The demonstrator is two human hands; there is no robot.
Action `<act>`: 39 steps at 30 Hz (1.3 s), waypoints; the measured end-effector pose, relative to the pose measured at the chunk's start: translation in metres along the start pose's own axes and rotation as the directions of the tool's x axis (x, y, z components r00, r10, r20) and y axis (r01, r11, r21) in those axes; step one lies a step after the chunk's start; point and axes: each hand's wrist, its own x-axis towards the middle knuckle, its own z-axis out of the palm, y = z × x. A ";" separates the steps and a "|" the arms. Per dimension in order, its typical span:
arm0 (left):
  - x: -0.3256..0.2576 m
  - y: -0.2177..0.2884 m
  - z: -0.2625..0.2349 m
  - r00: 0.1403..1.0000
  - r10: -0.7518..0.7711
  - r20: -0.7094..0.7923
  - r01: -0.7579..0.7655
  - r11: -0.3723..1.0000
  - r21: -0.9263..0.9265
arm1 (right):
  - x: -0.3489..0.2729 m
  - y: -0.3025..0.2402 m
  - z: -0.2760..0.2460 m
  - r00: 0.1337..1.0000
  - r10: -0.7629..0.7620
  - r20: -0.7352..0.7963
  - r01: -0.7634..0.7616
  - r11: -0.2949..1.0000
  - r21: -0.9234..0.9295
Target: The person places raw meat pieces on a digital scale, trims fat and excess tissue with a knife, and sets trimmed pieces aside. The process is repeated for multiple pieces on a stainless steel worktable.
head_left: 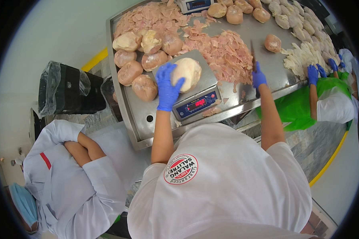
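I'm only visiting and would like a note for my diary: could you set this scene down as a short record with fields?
Left hand: blue-gloved, against a pale round meat portion
Right hand: blue-gloved, holding a knife
Under the portion: digital scale, display lit red
Left of scale: cluster of round portions
Right of knife: single round portion
Surface: metal table
Nearby: person in white, forearms crossed

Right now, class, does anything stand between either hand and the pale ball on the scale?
Nothing visible blocks the left hand: it touches the ball. Between the ball and the right hand, which holds a knife, slices lie spread on the table.
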 end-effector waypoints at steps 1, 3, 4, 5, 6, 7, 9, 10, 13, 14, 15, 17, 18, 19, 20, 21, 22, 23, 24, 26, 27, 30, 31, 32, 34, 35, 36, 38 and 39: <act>-0.002 -0.010 -0.004 0.986 -0.135 -0.095 0.127 0.988 -0.087 | 0.004 0.014 0.019 0.989 -0.126 -0.083 0.116 0.986 -0.121; -0.018 -0.045 -0.020 0.871 -0.410 -0.271 0.351 0.905 -0.242 | -0.021 -0.016 0.034 0.986 -0.161 0.035 0.159 0.986 0.038; -0.022 -0.062 -0.029 0.847 -0.413 -0.337 0.341 0.905 -0.253 | -0.028 -0.038 0.019 0.978 -0.106 0.180 0.089 0.991 0.098; -0.027 -0.076 -0.036 0.821 -0.414 -0.392 0.326 0.905 -0.273 | -0.034 -0.050 -0.002 0.962 -0.091 0.259 0.060 0.990 0.127; -0.034 -0.082 -0.039 0.792 -0.422 -0.442 0.316 0.901 -0.296 | -0.041 -0.061 -0.024 0.940 -0.072 0.333 0.023 0.988 0.150; -0.027 -0.070 -0.038 0.821 -0.440 -0.363 0.359 0.893 -0.270 | -0.046 -0.062 -0.046 0.937 -0.081 0.340 0.030 0.988 0.152; -0.006 -0.020 -0.044 0.854 -0.481 -0.197 0.449 0.874 -0.188 | -0.061 -0.071 -0.086 0.940 -0.059 0.336 -0.020 0.974 0.227; 0.000 -0.011 -0.040 0.906 -0.384 -0.177 0.363 0.921 -0.139 | -0.071 -0.087 -0.100 0.944 -0.041 0.329 -0.066 0.950 0.306; 0.015 0.028 -0.021 0.991 -0.129 0.045 0.125 0.989 0.085 | -0.097 -0.121 -0.108 0.936 -0.137 0.324 -0.024 0.895 0.445; 0.012 0.025 -0.019 0.988 -0.135 0.081 0.127 0.988 0.094 | -0.102 -0.130 -0.102 0.911 -0.256 0.322 0.079 0.877 0.474; 0.009 0.019 -0.017 0.984 -0.134 0.117 0.122 0.987 0.100 | -0.107 -0.140 -0.099 0.875 -0.372 0.310 0.181 0.845 0.503; 0.019 0.016 -0.024 0.989 -0.145 -0.023 0.143 0.988 -0.053 | -0.113 -0.164 -0.102 0.872 -0.387 0.301 0.176 0.821 0.543; 0.031 0.027 -0.038 0.966 -0.189 -0.177 0.149 0.964 -0.220 | -0.118 -0.170 -0.102 0.885 -0.399 0.239 0.204 0.794 0.572; 0.038 0.050 -0.066 0.934 -0.301 -0.192 0.222 0.911 -0.347 | -0.125 -0.172 -0.098 0.889 -0.420 0.185 0.236 0.764 0.600; 0.047 0.074 -0.091 0.888 -0.410 -0.205 0.280 0.839 -0.466 | -0.126 -0.175 -0.094 0.890 -0.407 0.205 0.187 0.737 0.649; 0.048 0.085 -0.101 0.905 -0.346 -0.247 0.232 0.889 -0.395 | -0.132 -0.185 -0.096 0.887 -0.367 0.281 0.116 0.765 0.633; 0.051 0.093 -0.104 0.922 -0.277 -0.271 0.182 0.927 -0.329 | -0.138 -0.195 -0.103 0.884 -0.311 0.349 0.041 0.796 0.604; 0.055 0.099 -0.105 0.935 -0.206 -0.289 0.130 0.957 -0.260 | -0.143 -0.200 -0.107 0.875 -0.252 0.414 -0.033 0.822 0.569; 0.062 0.104 -0.106 0.944 -0.124 -0.305 0.069 0.980 -0.185 | -0.143 -0.200 -0.106 0.868 -0.244 0.432 -0.040 0.833 0.552; 0.074 0.106 -0.101 0.949 0.043 -0.313 -0.054 0.998 -0.029 | -0.142 -0.196 -0.101 0.855 -0.228 0.465 -0.053 0.854 0.517; 0.071 0.080 -0.086 0.952 -0.068 -0.299 0.047 0.996 -0.075 | -0.141 -0.200 -0.097 0.845 -0.256 0.470 -0.036 0.850 0.526; 0.019 0.023 -0.058 0.832 -0.544 0.109 0.520 0.833 0.190 | -0.128 -0.221 -0.096 0.827 -0.286 0.485 -0.014 0.851 0.525; -0.004 0.012 -0.048 0.834 -0.539 0.121 0.530 0.842 0.102 | -0.125 -0.229 -0.095 0.809 -0.334 0.484 0.068 0.871 0.487; -0.026 0.001 -0.036 0.834 -0.534 0.142 0.537 0.843 0.019 | -0.121 -0.235 -0.091 0.788 -0.373 0.489 0.139 0.883 0.449; -0.030 0.010 -0.027 0.775 -0.590 0.226 0.629 0.754 -0.188 | -0.119 -0.239 -0.085 0.752 -0.449 0.483 0.269 0.878 0.397; -0.029 0.013 -0.021 0.711 -0.637 0.298 0.703 0.649 -0.291 | -0.124 -0.238 -0.083 0.739 -0.481 0.471 0.316 0.866 0.388; -0.024 0.019 -0.022 0.648 -0.673 0.357 0.759 0.526 -0.385 | -0.131 -0.243 -0.086 0.728 -0.482 0.487 0.329 0.869 0.369; -0.009 0.006 -0.020 0.618 -0.695 0.368 0.787 0.548 -0.284 | -0.137 -0.238 -0.092 0.704 -0.486 0.518 0.373 0.873 0.313; 0.000 -0.003 -0.022 0.604 -0.709 0.364 0.796 0.557 -0.236 | -0.141 -0.235 -0.099 0.682 -0.483 0.549 0.357 0.875 0.327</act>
